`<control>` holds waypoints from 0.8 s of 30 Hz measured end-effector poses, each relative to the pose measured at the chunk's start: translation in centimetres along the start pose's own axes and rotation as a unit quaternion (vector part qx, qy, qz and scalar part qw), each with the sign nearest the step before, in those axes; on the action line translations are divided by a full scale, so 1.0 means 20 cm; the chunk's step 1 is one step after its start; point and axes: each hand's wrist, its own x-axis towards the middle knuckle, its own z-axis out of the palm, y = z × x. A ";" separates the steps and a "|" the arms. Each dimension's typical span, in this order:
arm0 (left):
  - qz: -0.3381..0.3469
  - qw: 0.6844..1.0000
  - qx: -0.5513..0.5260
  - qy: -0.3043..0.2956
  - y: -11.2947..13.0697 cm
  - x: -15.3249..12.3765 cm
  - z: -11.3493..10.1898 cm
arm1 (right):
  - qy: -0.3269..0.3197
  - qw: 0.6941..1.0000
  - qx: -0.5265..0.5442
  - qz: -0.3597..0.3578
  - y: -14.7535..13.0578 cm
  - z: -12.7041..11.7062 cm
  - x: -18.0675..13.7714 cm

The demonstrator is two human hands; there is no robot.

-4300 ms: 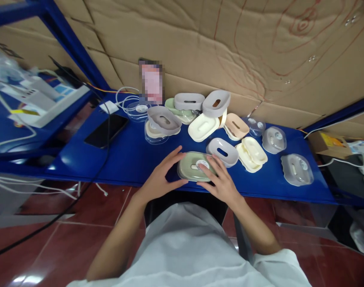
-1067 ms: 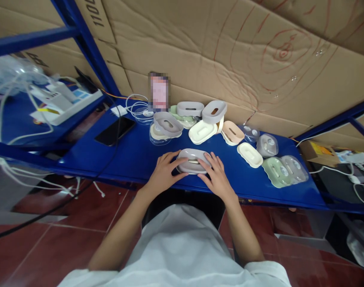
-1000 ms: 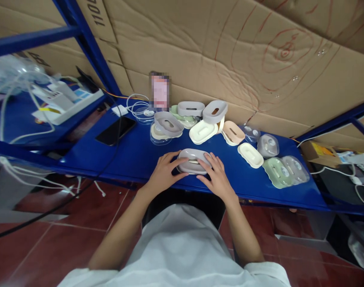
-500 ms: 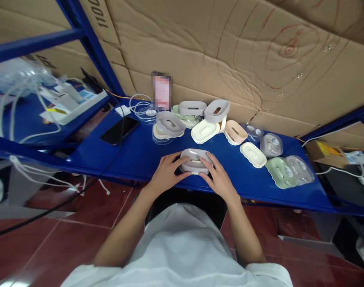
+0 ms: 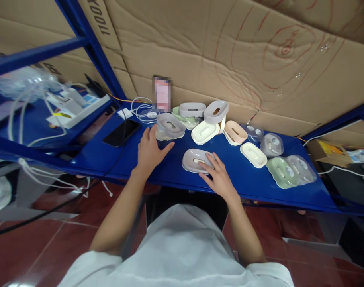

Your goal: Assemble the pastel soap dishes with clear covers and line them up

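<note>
A grey oval soap dish [image 5: 189, 159] with a slot in its middle lies on a pale base near the table's front edge. My right hand [image 5: 219, 175] grips its right end, thumb at the front side and fingers across the top and far rim. My left hand [image 5: 150, 153] is open, thumb and fingers apart. It is beside another grey soap dish [image 5: 170, 125], which sits on a cream base [image 5: 176, 137] over a clear plastic cover; whether the fingertips touch that stack I cannot tell.
Behind are more grey dishes [image 5: 192, 109], a white base [image 5: 204, 133] and a peach dish [image 5: 235, 133]. Right of these lie a cream base [image 5: 253, 155] and a green packed dish [image 5: 280, 172]. A black phone [image 5: 121, 133] and a cable [image 5: 122, 151] lie left. Cardboard [image 5: 182, 52] walls the back.
My left hand has let go of the near grey soap dish and moved left and away from me towards the other grey dish. My right hand has stayed on the near one.
</note>
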 end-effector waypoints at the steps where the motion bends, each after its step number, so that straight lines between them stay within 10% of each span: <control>1: -0.015 0.999 0.026 -0.019 0.01 0.04 0.02 | 0.001 1.000 0.000 0.001 0.00 0.00 0.00; 8: 0.066 0.996 0.057 -0.034 0.05 0.19 0.00 | 0.011 1.000 0.000 0.000 0.00 0.00 0.00; 15: 0.129 0.991 -0.030 0.005 -0.03 0.05 -0.13 | 0.017 0.999 0.041 -0.018 0.00 0.00 -0.01; 24: 0.221 0.912 -0.275 -0.208 0.07 -0.14 -0.09 | 0.018 0.992 0.121 0.031 -0.01 0.00 -0.02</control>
